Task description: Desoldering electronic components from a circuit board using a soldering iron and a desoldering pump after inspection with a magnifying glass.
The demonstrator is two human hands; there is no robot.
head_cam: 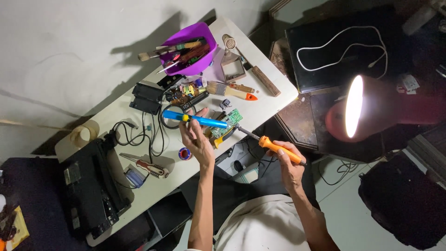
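- The white table was seen running diagonally, its near long edge facing the person and its far long edge close to the wall.
- The left hand was raised above the near edge, its fingers closed around a blue desoldering pump held roughly level.
- The right hand was held out past the near edge, off the table, clamped on the orange handle of a soldering iron.
- The iron's dark metal tip was pointed at a small green circuit board, which lay near the near edge, just under the pump's tip.
- The board was seen as green, roughly rectangular and tilted, with a yellow part at its lower end; finer detail was too small to tell.
- Open room was left on the strip of table towards the right corner, beyond a brush with an orange tip.
- A purple tub of brushes and tools stood at the far edge, well apart from the hands.
- A red-handled screwdriver and black cables lay to the left of the left hand, with a black device at the left end.
- A lit lamp was seen to the right, off the table.
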